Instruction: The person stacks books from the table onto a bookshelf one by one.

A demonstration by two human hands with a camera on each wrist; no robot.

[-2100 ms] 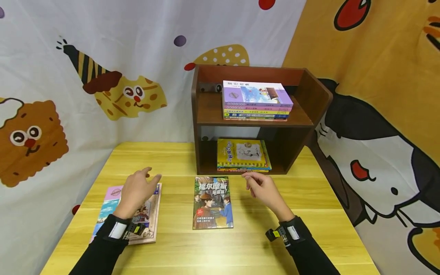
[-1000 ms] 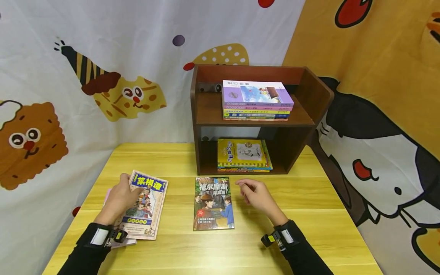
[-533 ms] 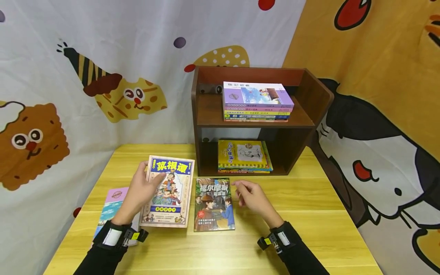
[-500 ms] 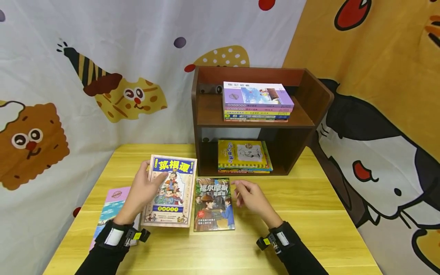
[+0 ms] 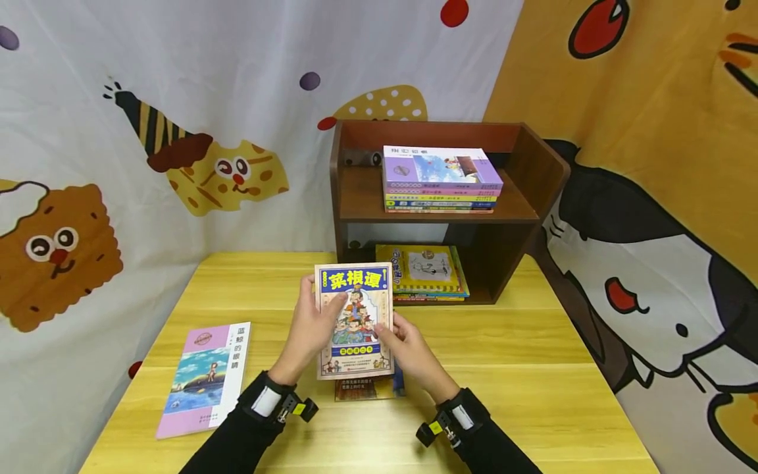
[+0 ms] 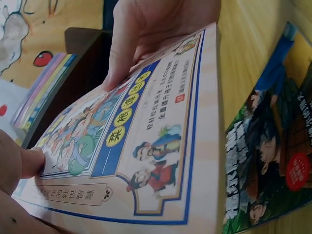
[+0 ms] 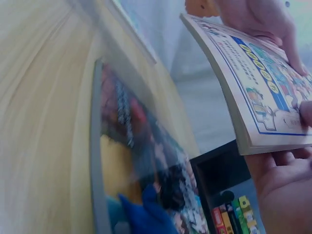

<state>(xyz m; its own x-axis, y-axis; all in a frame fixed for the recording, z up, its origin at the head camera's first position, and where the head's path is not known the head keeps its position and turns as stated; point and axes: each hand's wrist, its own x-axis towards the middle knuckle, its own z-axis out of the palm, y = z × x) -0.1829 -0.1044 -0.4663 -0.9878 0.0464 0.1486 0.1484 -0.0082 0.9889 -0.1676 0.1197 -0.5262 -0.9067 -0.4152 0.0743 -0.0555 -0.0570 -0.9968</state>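
Note:
A cream-bordered book with a blue title band (image 5: 355, 329) is held up off the table, its cover facing up. My left hand (image 5: 310, 326) grips its left edge, thumb on the cover. On the opposite edge my right hand (image 5: 417, 355) pinches it, thumb also on the cover. Below it lies a dark comic-style book (image 5: 361, 390), mostly hidden in the head view; the left wrist view shows more of that dark book (image 6: 268, 146), apart from the held one. A pink and white book with a sea picture (image 5: 198, 382) lies flat at the left.
A brown two-tier shelf (image 5: 521, 257) stands at the back of the wooden table (image 5: 503, 388). Its upper tier bears a stack of books (image 5: 441, 178), its lower tier another stack topped by a yellow book (image 5: 429, 266). Patterned cloth (image 5: 237, 59) hangs behind.
My left hand took the cream-bordered book off the pink one, lifted it and carried it right, over the dark book. My right hand moved in and took hold of its right edge.

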